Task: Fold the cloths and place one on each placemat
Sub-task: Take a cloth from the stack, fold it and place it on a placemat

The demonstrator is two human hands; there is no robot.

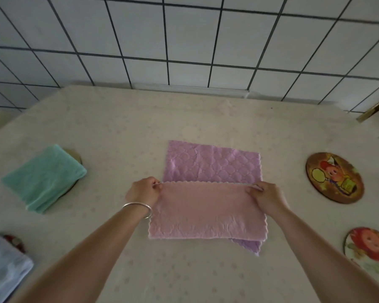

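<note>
A pink cloth (208,212) lies folded over in the middle of the table, on top of a flat purple cloth (212,164). My left hand (143,190) pinches the pink cloth's far left corner and my right hand (266,196) pinches its far right corner. A folded green cloth (43,178) rests on a round placemat (76,156) at the left. A folded pale blue cloth (2,270) covers another placemat (14,241) at the lower left. Two round picture placemats (335,178) (369,248) lie bare at the right.
The table (123,127) has a cream patterned cover and stands against a white tiled wall (184,40). A brass-coloured bar (374,109) shows at the far right edge.
</note>
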